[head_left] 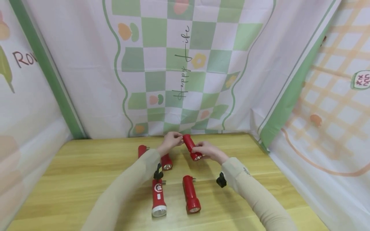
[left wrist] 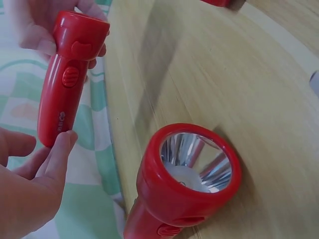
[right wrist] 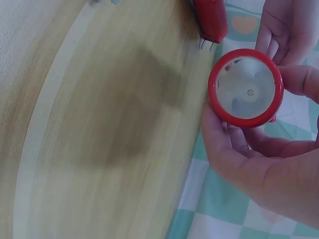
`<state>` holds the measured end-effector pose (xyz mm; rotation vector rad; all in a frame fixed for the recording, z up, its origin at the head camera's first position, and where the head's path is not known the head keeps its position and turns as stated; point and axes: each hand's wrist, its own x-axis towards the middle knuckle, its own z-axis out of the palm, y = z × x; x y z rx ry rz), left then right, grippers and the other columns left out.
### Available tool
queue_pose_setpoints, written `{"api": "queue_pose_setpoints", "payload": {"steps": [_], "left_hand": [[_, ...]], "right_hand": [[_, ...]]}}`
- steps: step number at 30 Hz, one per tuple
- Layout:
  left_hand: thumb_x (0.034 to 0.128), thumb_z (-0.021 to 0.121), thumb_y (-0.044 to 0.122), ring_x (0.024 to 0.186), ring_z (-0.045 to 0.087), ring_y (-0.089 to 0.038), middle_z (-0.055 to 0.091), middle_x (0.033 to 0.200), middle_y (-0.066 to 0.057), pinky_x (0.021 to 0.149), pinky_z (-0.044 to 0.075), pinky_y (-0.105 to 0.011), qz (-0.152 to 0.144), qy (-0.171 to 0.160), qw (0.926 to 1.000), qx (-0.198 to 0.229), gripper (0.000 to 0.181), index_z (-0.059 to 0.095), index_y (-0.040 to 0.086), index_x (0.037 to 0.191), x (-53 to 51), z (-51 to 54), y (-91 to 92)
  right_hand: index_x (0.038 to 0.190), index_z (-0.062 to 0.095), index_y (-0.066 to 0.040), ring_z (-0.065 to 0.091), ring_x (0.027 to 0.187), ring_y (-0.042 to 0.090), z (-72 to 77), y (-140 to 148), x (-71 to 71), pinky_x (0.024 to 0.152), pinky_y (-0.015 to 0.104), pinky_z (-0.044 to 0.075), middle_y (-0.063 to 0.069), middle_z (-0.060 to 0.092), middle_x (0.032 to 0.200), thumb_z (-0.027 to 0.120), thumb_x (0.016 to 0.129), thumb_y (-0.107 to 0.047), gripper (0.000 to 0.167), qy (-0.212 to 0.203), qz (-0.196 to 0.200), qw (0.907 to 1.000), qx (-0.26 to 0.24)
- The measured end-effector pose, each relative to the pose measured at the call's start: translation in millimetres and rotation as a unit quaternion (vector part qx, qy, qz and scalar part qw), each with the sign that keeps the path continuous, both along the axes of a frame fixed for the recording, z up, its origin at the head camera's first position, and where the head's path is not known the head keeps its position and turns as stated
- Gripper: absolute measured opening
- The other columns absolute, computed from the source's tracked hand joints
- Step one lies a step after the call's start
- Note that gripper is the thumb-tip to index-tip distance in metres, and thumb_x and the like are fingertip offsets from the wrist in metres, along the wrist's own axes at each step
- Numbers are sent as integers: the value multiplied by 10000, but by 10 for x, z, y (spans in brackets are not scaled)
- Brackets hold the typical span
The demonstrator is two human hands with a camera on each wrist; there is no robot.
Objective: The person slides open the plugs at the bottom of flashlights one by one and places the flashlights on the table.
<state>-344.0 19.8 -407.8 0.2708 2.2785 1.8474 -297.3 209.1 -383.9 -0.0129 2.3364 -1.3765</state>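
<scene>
A red flashlight [head_left: 189,143] is held above the back of the table, lens end low and toward me. My right hand [head_left: 211,150] grips it round the head; in the right wrist view its fingers and thumb wrap the red lens rim [right wrist: 245,122]. At the tail is my left hand [head_left: 172,140]. The left wrist view shows that hand's fingertips [left wrist: 65,142] touching the tail end, with a gap between another digit and the body. Beneath the left forearm lie two more red flashlights [head_left: 166,162], partly hidden by the sleeve.
Nearer me on the wooden table [head_left: 72,179] lie a red flashlight with a white head [head_left: 158,199] and an all-red one [head_left: 190,194]. Both have metal prongs out at the tail side. A patterned cloth [head_left: 179,80] hangs behind the table.
</scene>
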Motion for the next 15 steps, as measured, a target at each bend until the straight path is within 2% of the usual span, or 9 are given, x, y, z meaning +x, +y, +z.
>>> {"api": "queue_pose_setpoints", "payload": {"steps": [9, 15], "left_hand": [[1000, 538, 62, 1073, 703, -356, 660, 1210, -283, 895, 604, -302, 107, -64, 9999, 61, 276, 617, -94, 1213, 47, 46, -41], [988, 555, 54, 1050, 710, -349, 667, 1184, -284, 879, 609, -294, 109, 18, 9997, 196, 263, 626, -96, 1192, 68, 36, -64]], "right_hand": [[1282, 532, 110, 671, 880, 166, 68, -20, 48, 945, 436, 582, 215, 690, 1090, 588, 895, -179, 486, 160, 42, 9998, 127], [1270, 541, 112, 668, 852, 156, 92, -33, 61, 873, 385, 612, 225, 686, 1077, 597, 877, -148, 476, 291, 45, 9994, 176]]}}
